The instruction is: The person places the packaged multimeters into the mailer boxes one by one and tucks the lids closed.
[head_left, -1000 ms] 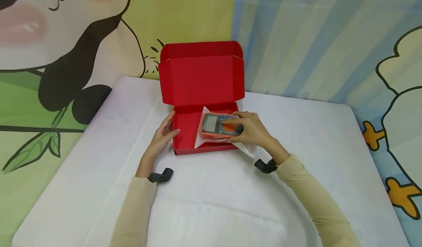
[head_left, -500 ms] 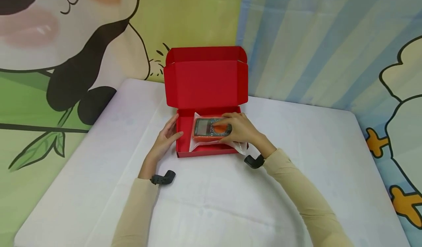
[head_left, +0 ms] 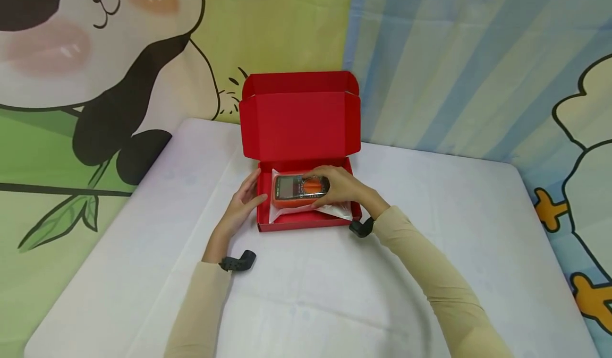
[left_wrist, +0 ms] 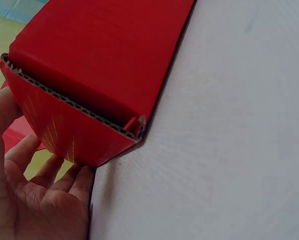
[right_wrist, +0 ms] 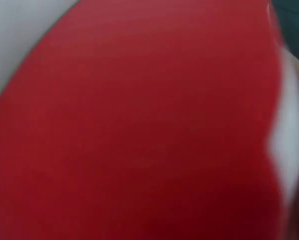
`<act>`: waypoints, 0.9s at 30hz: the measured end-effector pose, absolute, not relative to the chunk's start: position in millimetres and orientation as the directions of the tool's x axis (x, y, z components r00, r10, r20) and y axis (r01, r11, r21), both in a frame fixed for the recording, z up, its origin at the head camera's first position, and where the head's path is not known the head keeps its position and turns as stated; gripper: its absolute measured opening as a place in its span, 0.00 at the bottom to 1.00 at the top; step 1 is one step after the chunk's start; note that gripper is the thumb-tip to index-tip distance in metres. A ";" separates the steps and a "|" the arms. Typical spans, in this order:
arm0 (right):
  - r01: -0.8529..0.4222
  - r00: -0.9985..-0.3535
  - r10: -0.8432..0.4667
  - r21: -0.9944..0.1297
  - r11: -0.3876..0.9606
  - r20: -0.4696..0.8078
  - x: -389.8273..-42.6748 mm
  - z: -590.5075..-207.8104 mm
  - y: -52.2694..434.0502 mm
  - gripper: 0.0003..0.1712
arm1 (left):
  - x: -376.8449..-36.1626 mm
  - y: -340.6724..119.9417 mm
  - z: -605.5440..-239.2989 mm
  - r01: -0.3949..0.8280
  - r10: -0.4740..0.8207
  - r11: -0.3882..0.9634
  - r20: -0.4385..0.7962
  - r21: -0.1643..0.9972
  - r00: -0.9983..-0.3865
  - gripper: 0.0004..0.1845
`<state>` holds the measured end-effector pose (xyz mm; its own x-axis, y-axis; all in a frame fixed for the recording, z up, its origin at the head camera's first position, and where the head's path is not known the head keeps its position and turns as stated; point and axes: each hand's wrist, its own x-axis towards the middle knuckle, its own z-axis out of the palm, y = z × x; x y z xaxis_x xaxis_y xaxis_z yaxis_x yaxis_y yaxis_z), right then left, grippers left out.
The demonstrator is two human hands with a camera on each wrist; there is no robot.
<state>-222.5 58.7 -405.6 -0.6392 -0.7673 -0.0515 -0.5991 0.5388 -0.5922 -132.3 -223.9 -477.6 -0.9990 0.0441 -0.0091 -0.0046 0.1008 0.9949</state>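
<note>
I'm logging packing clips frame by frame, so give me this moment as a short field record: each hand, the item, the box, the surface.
left hand: fingers straight, resting against the box's left outer wall
right hand: gripping the bagged meter from its right end
multimeter: orange, display up, in a clear plastic bag, inside the box
red box: corrugated cardboard, lid standing open at the back
table: white, the box stands on it
</note>
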 end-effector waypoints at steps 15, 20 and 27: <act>-0.599 -0.600 -0.797 -0.619 0.508 -0.073 -232.5 -415.3 57.9 0.45 | -131.8 -223.4 -478.1 0.001 0.038 0.105 -0.003 0.995 -0.999 0.39; -0.611 -0.589 -0.806 -0.624 0.487 -0.053 -231.9 -422.1 61.3 0.45 | -132.7 -222.7 -478.5 0.002 0.051 0.103 -0.003 0.995 -0.999 0.39; -0.615 -0.594 -0.804 -0.624 0.482 -0.036 -231.3 -426.3 61.1 0.46 | -133.6 -224.7 -479.3 -0.008 0.059 0.091 -0.013 0.996 -0.998 0.39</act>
